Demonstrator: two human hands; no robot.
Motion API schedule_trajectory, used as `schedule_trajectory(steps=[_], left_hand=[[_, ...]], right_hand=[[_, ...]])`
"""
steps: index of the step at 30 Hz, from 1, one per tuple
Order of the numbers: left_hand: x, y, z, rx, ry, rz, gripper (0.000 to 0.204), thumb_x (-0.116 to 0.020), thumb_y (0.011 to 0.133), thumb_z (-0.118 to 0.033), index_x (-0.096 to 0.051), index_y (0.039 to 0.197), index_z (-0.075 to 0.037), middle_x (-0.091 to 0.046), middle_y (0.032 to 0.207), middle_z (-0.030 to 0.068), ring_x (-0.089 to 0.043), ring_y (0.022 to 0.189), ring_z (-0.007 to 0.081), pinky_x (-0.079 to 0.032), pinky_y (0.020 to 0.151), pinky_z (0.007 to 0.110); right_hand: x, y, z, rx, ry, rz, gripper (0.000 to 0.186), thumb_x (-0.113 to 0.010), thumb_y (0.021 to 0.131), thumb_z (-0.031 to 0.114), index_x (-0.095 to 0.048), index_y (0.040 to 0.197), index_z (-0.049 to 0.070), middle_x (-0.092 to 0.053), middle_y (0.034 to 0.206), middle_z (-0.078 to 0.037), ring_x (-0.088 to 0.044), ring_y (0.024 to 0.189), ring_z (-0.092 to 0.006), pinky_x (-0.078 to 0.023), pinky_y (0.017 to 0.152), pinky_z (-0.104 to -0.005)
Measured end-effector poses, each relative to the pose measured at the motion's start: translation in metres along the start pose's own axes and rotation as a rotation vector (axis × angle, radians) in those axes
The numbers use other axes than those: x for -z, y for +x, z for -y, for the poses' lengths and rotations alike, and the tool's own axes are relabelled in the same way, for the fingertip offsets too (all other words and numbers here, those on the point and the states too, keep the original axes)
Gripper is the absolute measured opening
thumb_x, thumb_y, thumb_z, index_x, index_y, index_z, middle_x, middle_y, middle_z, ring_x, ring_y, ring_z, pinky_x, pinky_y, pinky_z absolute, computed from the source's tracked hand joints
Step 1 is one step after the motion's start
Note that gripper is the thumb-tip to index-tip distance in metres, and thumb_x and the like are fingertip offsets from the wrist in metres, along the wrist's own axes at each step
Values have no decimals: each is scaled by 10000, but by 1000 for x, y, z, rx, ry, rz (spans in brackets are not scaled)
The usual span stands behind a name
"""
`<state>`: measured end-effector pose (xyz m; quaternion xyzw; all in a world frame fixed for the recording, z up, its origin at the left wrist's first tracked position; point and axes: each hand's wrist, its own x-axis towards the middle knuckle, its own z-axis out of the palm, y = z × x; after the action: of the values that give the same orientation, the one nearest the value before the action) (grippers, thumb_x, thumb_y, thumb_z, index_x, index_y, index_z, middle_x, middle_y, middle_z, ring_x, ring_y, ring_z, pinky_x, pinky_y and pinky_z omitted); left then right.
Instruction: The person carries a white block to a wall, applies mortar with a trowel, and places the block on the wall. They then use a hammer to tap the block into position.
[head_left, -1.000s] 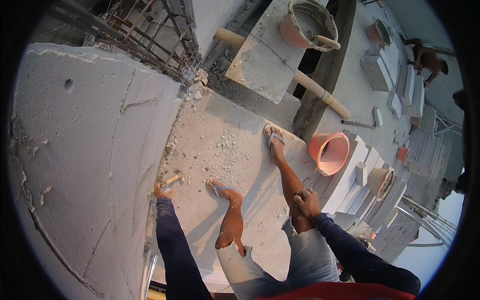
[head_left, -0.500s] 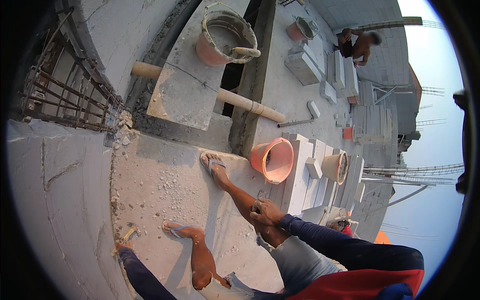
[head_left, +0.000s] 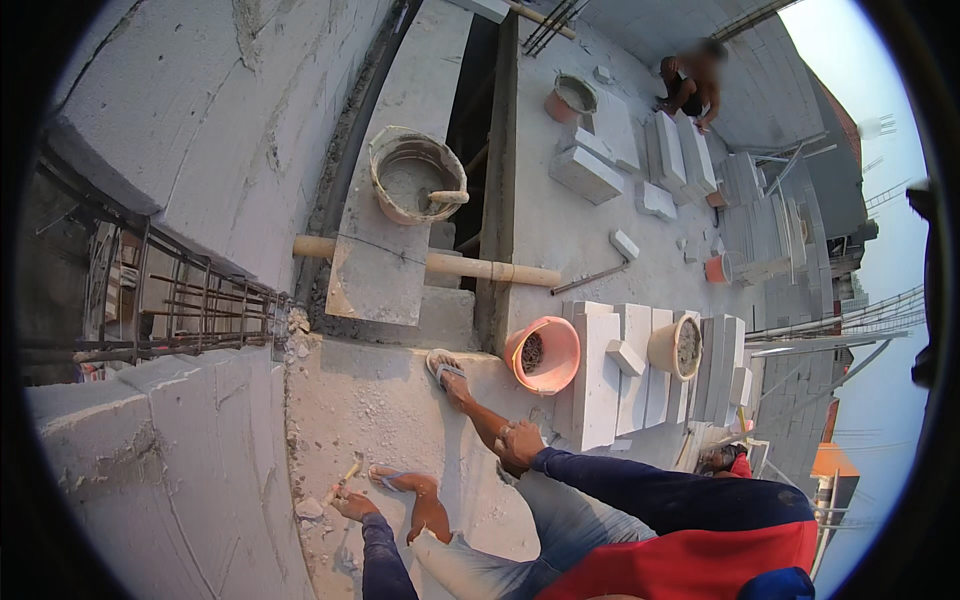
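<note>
We hold the small tool (head_left: pixel 345 477) in our left hand (head_left: pixel 352 503), fingers closed round it, low against the block wall (head_left: pixel 180 470). Our right hand (head_left: pixel 520 445) rests curled on the knee. Work the tool in short strokes, keeping both sandals (head_left: pixel 440 365) planted.

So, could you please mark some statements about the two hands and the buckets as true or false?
1. The left hand grips a small wooden-handled tool. True.
2. The right hand holds a brick. False: it rests on the person's own knee.
3. The round orange plastic bucket stands beside the row of white blocks. True.
4. The grey mortar-smeared bucket lies tipped over. False: it stands upright.
</note>
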<state>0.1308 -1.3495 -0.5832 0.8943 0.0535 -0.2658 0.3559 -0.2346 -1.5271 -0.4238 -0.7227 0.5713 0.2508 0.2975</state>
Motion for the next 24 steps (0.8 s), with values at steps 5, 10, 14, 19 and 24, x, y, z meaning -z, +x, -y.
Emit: schedule_trajectory(steps=[5, 10, 14, 19, 24], left_hand=[[7, -146, -188, -390, 78, 436, 312, -568, 1010, -268, -587, 1138, 15, -629, 1164, 177, -621, 1091, 320, -501, 919, 394], [4, -272, -333, -820, 51, 735, 237, -614, 975, -172, -628, 1127, 9, -666, 1135, 164, -640, 1038, 339, -491, 932, 409], [-4, -342, -410, -1154, 97, 857, 230, -691, 916, -132, -646, 1122, -40, -659, 1179, 146, -625, 1085, 335, -477, 955, 424], [-18, -387, -474, -1536, 347, 935, 324, -730, 824, -184, -641, 1129, -119, -648, 1185, 84, -583, 1140, 318, -437, 953, 431], [14, -405, -581, -1518, 518, 1029, 449, -731, 845, -204, -586, 1253, -90, -592, 1293, 130, -512, 1271, 347, -401, 1084, 449]], right_hand=[[66, -9, 37, -104, 647, 286, 586, -535, 930, 569, -665, 1081, 18, -683, 1154, -171, -653, 993, -338, -529, 789, -507], [168, -17, 57, -420, 1681, 885, 681, -513, 932, 675, -597, 1276, 94, -681, 1121, -64, -635, 990, -236, -496, 874, -457], [233, -5, 28, -218, 1894, 841, 592, -559, 928, 601, -560, 1263, 112, -657, 1069, -29, -639, 955, -218, -501, 867, -455], [259, 14, -10, -6, 2019, 946, 164, -525, 1015, 305, -553, 1065, 152, -620, 908, 14, -652, 817, -194, -552, 699, -437], [320, 7, -40, -197, 2108, 836, 105, -477, 1032, 182, -540, 1038, 97, -539, 710, -10, -567, 585, -161, -523, 524, -376]])
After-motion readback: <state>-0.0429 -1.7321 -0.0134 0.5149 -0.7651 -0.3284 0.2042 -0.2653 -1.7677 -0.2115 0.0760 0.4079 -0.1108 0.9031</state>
